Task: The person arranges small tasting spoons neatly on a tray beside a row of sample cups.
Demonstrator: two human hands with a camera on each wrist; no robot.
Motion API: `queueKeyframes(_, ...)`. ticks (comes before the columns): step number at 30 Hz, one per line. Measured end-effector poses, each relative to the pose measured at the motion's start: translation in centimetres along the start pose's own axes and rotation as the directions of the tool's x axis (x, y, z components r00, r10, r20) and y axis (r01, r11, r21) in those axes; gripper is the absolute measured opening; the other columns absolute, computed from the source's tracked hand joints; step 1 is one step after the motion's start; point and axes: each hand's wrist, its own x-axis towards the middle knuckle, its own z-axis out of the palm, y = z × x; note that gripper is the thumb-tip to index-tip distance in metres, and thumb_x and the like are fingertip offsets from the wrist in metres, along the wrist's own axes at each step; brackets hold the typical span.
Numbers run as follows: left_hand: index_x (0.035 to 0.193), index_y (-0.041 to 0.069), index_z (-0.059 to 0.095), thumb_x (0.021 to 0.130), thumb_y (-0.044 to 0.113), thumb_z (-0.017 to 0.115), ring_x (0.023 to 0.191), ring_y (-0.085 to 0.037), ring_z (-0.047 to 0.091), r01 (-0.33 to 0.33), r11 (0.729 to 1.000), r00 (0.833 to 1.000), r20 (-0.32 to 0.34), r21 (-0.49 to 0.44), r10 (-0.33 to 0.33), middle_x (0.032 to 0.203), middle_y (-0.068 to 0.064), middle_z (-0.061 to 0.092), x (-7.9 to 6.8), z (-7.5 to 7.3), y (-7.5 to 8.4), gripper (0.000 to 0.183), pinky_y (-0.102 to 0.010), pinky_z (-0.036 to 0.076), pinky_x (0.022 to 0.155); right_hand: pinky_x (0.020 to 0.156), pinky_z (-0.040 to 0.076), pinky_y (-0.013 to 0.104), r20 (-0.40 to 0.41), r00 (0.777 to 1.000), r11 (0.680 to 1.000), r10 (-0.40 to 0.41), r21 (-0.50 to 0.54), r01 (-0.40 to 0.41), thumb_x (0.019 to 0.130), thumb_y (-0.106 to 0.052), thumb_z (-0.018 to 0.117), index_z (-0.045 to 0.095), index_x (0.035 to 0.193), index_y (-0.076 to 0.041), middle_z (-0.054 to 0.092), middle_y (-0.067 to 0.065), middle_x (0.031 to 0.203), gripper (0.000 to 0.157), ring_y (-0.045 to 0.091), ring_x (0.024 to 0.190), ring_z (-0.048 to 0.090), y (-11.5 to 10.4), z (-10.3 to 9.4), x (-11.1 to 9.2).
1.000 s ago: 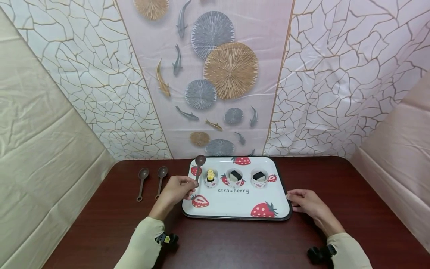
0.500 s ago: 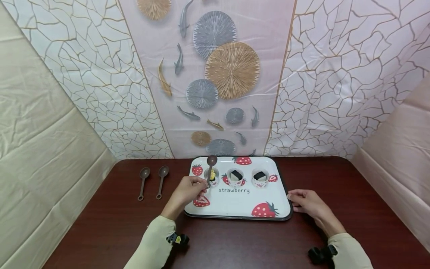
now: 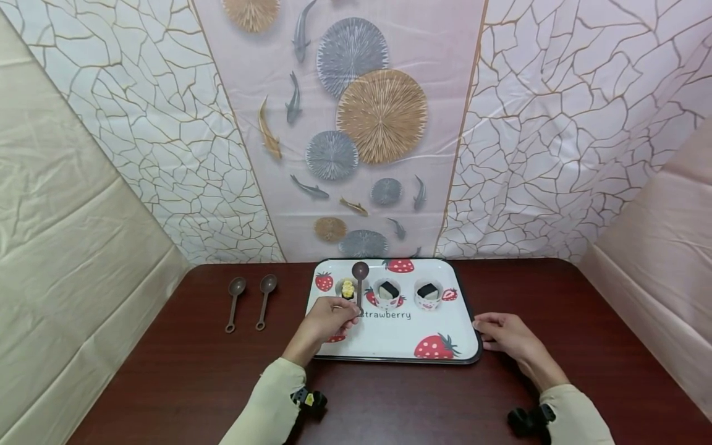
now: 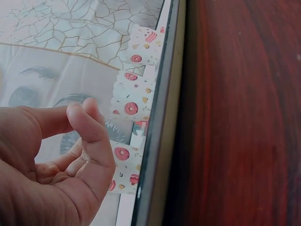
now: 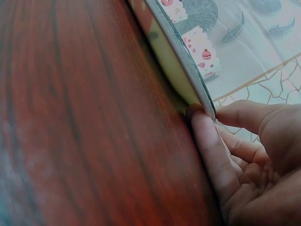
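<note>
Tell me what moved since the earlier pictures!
The left hand, pinching a brown measuring spoon, moved rightward over the strawberry tray, past the yellow topping. Nothing was grabbed or let go. The right hand, the paper cups and two other spoons stayed put.

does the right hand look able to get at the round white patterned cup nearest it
Probably yes: only bare white strawberry-print tray seems to lie between the right hand and that cup, though the fingers hold the tray's edge and would likely need to let go.

A fish-printed backdrop, apparently cloth, hangs behind a reddish-brown table.
</note>
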Motion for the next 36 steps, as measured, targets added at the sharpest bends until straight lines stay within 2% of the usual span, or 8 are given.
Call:
queueKeyframes(4, 0.111, -0.002, 0.074, 0.103, 0.012, 0.066, 0.06, -0.006, 0.057, 0.01, 1.0, 1.0, 0.012, -0.003, -0.01, 0.082, -0.006, 0.074, 0.2, 0.4, -0.1, 0.019, -0.019, 0.049, 0.054, 0.072, 0.061, 0.026, 0.005, 1.0, 1.0, -0.003, 0.002, 0.003, 0.108, -0.015, 0.058, 0.056, 0.136, 0.018, 0.069, 0.011, 0.114, 0.043, 0.007, 0.086, 0.063, 0.0, -0.1, 0.0)
queueKeyframes(9, 0.108, 0.0, 0.076, 0.103, 0.011, 0.066, 0.059, -0.006, 0.057, 0.042, 0.999, 0.999, 0.033, 0.016, -0.042, 0.081, -0.004, 0.074, 0.2, 0.8, -0.3, 0.016, -0.018, 0.047, 0.053, 0.072, 0.061, 0.026, 0.007, 1.0, 1.0, -0.007, -0.007, 0.007, 0.109, -0.013, 0.057, 0.054, 0.137, 0.019, 0.068, 0.016, 0.119, 0.043, 0.01, 0.088, 0.061, 0.0, -0.1, 0.1)
queueKeyframes(16, 0.102, -0.006, 0.075, 0.101, 0.004, 0.065, 0.061, -0.005, 0.057, 0.015, 0.999, 0.998, 0.066, 0.032, -0.017, 0.077, -0.004, 0.073, 0.2, 1.3, -0.7, 0.014, -0.017, 0.049, 0.055, 0.073, 0.061, 0.026, 0.002, 1.0, 1.0, 0.002, 0.001, -0.002, 0.108, -0.014, 0.058, 0.055, 0.136, 0.018, 0.068, 0.014, 0.118, 0.043, 0.009, 0.087, 0.062, 0.1, -0.2, -0.1)
queueKeyframes(20, 0.101, -0.005, 0.075, 0.101, 0.004, 0.066, 0.062, -0.005, 0.058, 0.032, 0.998, 0.998, 0.061, 0.046, -0.035, 0.077, -0.003, 0.073, 0.3, 1.3, -1.1, 0.013, -0.017, 0.05, 0.056, 0.073, 0.061, 0.026, 0.007, 1.0, 1.0, -0.003, -0.011, 0.003, 0.109, -0.016, 0.058, 0.055, 0.137, 0.018, 0.069, 0.015, 0.12, 0.044, 0.008, 0.088, 0.063, 0.0, -0.2, 0.0)
queueKeyframes(24, 0.101, -0.004, 0.073, 0.099, 0.003, 0.067, 0.06, -0.005, 0.057, 0.044, 0.998, 0.998, 0.049, 0.054, -0.047, 0.077, -0.005, 0.073, 0.4, 1.2, -1.2, 0.01, -0.017, 0.05, 0.055, 0.074, 0.061, 0.027, 0.011, 1.0, 1.0, -0.007, -0.015, 0.007, 0.109, -0.017, 0.058, 0.055, 0.138, 0.017, 0.068, 0.017, 0.123, 0.045, 0.006, 0.09, 0.063, -0.3, -0.1, 0.2)
queueKeyframes(31, 0.1, -0.006, 0.07, 0.096, -0.001, 0.067, 0.063, -0.009, 0.062, 0.023, 0.999, 0.999, 0.028, 0.044, -0.025, 0.079, -0.01, 0.074, 0.0, 0.8, -1.1, 0.006, -0.021, 0.055, 0.059, 0.074, 0.061, 0.026, 0.002, 1.0, 1.0, 0.0, -0.021, 0.0, 0.109, -0.017, 0.058, 0.055, 0.138, 0.017, 0.067, 0.022, 0.126, 0.045, 0.007, 0.089, 0.064, -0.5, 0.0, 0.3)
queueKeyframes(36, 0.098, -0.003, 0.073, 0.097, 0.003, 0.068, 0.066, -0.011, 0.066, -0.006, 0.994, 0.999, 0.035, 0.109, 0.002, 0.084, -0.01, 0.075, -0.6, 0.1, -0.7, 0.008, -0.025, 0.059, 0.064, 0.073, 0.061, 0.026, -0.003, 1.0, 0.999, 0.011, -0.035, -0.011, 0.109, -0.017, 0.058, 0.055, 0.138, 0.017, 0.065, 0.024, 0.127, 0.045, 0.011, 0.09, 0.063, -0.2, 0.0, 0.0)
